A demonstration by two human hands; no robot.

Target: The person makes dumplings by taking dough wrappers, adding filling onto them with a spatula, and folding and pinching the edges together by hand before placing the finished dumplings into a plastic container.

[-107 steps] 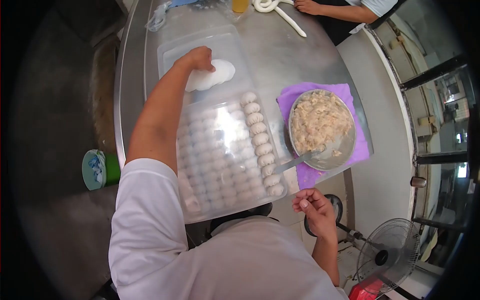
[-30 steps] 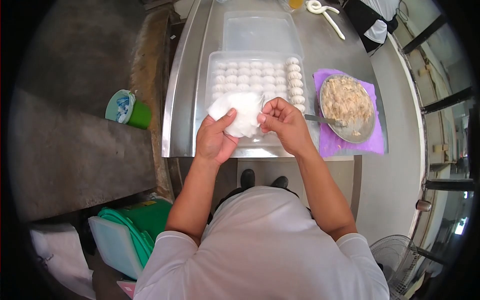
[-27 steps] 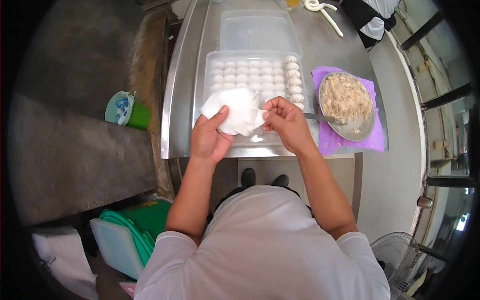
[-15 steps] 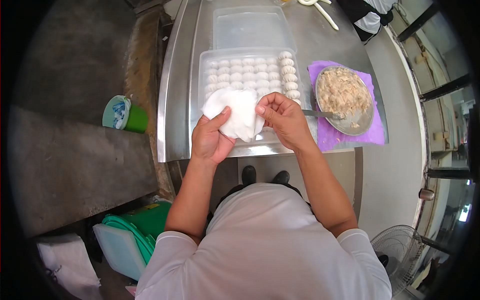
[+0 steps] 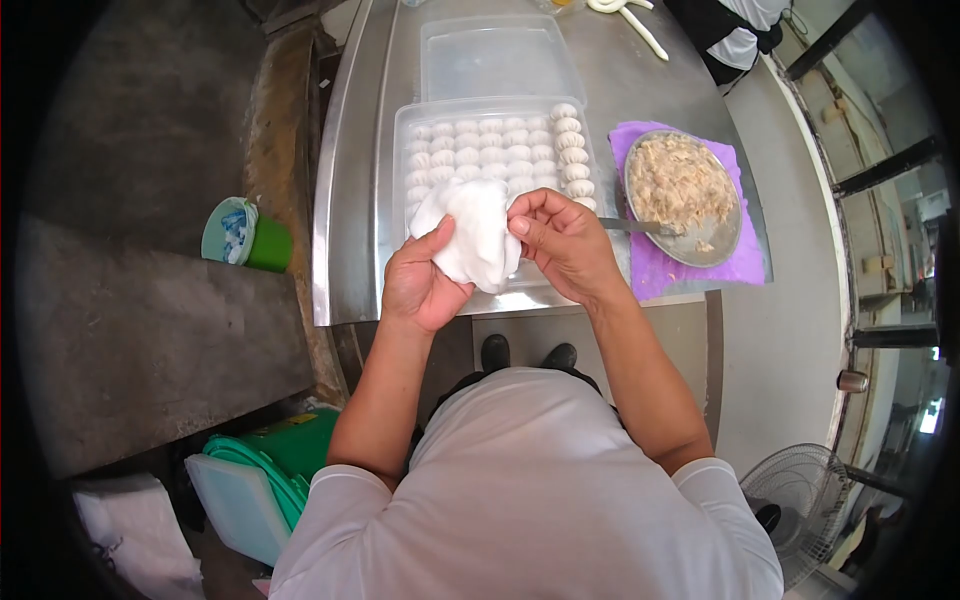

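Note:
My left hand [image 5: 425,285] is closed on a floppy, soft white dough wrapper [image 5: 468,240], its thumb lying over the near side. Whether this is one sheet or several stacked together, I cannot tell. At the wrapper's right edge, my right hand [image 5: 568,245] pinches with thumb and forefinger. Below and beyond the hands sits a clear plastic tray [image 5: 405,130] with rows of pleated white dumplings [image 5: 490,150]; its near part is hidden by the hands and dough. To the right, a round metal bowl [image 5: 722,252] holds a pale shredded filling [image 5: 680,180].
A flat-handled utensil [image 5: 628,226] rests in the bowl, which stands on a purple cloth [image 5: 655,270]. A clear lid [image 5: 495,60] lies behind the tray on the steel table [image 5: 350,200]. Left are a green bin [image 5: 268,243] and floor edge; a fan [image 5: 800,500] stands at lower right.
The dough wrapper has shifted slightly down and folded in narrower at its right side. Both hands stay close to where they were, and the right fingertips remain at its edge.

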